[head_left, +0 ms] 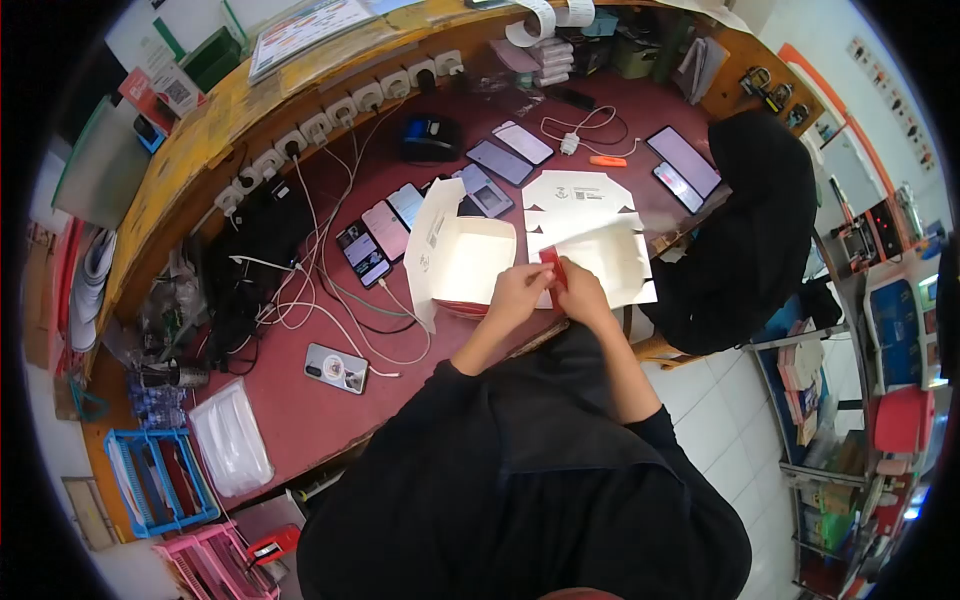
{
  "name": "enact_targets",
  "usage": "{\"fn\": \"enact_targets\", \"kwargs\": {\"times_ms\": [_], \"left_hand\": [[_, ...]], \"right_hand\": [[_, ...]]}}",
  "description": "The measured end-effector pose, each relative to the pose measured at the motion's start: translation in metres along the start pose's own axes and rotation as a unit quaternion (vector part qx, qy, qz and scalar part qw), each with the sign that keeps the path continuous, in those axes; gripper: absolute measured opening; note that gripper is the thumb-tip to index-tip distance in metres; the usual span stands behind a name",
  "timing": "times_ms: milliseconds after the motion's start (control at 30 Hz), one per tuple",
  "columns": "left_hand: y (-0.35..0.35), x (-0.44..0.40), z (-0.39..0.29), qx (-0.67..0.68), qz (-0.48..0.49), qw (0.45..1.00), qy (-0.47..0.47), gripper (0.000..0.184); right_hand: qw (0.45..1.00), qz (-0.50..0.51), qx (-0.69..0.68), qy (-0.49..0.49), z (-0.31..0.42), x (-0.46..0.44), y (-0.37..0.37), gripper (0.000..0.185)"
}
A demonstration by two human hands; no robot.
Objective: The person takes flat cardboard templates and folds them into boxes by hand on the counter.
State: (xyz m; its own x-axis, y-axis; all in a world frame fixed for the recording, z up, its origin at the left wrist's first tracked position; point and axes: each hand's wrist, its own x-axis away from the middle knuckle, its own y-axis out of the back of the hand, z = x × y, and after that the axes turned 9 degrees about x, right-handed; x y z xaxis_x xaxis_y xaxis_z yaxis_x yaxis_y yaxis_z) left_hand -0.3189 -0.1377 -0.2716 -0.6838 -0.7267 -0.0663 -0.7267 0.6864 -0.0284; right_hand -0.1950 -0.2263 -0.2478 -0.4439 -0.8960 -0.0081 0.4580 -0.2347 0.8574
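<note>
Two white paper food boxes with red outsides stand at the table's near edge, lids up. The left box (478,255) is folded into shape. On the right box (610,262), the walls are partly raised and the printed lid lies back. A narrow red flap (554,270) rises at its near left corner. My left hand (520,293) has its fingers closed in a pinch at this flap, beside the left box. My right hand (582,292) is closed on the flap from the other side, thumb near it. The fingertips partly cover the fold.
Several phones, among them a phone at the left (336,368), lie on the red table (310,430) with tangled white cables (320,270). Sockets line the back ledge. A person in black (755,230) sits close at the right. Blue baskets (160,480) stand lower left.
</note>
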Motion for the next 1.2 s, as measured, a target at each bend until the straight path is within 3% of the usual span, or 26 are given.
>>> {"fn": "enact_targets", "kwargs": {"times_ms": [100, 133, 233, 333, 433, 467, 500, 533, 633, 700, 833, 1000, 1200], "left_hand": [[0.016, 0.026, -0.02, -0.182, -0.014, 0.981, -0.068, 0.027], [0.029, 0.036, -0.028, -0.278, -0.012, 0.958, -0.067, 0.036], [0.061, 0.062, -0.022, -0.401, -0.082, 0.913, -0.002, 0.044], [0.083, 0.075, 0.012, -0.429, -0.076, 0.897, -0.074, 0.043], [0.086, 0.08, 0.026, -0.375, -0.065, 0.923, -0.061, 0.033], [0.084, 0.082, 0.022, -0.381, -0.058, 0.921, -0.052, 0.03], [0.082, 0.084, 0.023, -0.374, -0.063, 0.923, -0.061, 0.03], [0.08, 0.086, 0.022, -0.368, -0.067, 0.925, -0.071, 0.03], [0.079, 0.083, 0.027, -0.384, -0.087, 0.912, -0.116, 0.029], [0.078, 0.082, 0.03, -0.42, -0.104, 0.891, -0.135, 0.028], [0.073, 0.084, 0.037, -0.375, -0.148, 0.906, -0.132, 0.021], [0.082, 0.079, 0.044, -0.365, -0.16, 0.894, -0.206, 0.013], [0.082, 0.081, 0.044, -0.385, -0.162, 0.893, -0.168, 0.017]], "right_hand": [[0.979, 0.145, 0.138, -0.026, -0.054, -0.022, -0.04, 0.022], [0.981, 0.11, 0.155, -0.029, -0.062, -0.022, -0.051, 0.022], [0.983, 0.04, 0.179, -0.022, -0.063, -0.011, -0.071, 0.022], [0.982, 0.064, 0.176, 0.025, -0.044, -0.018, -0.072, 0.024], [0.993, -0.034, 0.093, 0.06, 0.033, -0.057, -0.012, 0.032], [0.964, -0.173, 0.031, 0.199, 0.075, -0.056, 0.014, 0.021], [0.968, -0.126, 0.029, 0.214, 0.098, -0.062, 0.022, 0.041], [0.96, -0.089, 0.031, 0.263, 0.112, -0.067, 0.013, 0.037], [0.946, 0.119, 0.068, 0.294, 0.143, -0.061, -0.006, 0.038], [0.944, 0.145, 0.045, 0.293, 0.138, -0.057, -0.02, 0.041], [0.943, 0.141, 0.04, 0.298, 0.132, -0.062, -0.04, 0.038], [0.922, 0.15, 0.166, 0.316, 0.123, -0.064, -0.05, 0.034], [0.916, 0.14, 0.212, 0.31, 0.12, -0.057, -0.063, 0.029]]}}
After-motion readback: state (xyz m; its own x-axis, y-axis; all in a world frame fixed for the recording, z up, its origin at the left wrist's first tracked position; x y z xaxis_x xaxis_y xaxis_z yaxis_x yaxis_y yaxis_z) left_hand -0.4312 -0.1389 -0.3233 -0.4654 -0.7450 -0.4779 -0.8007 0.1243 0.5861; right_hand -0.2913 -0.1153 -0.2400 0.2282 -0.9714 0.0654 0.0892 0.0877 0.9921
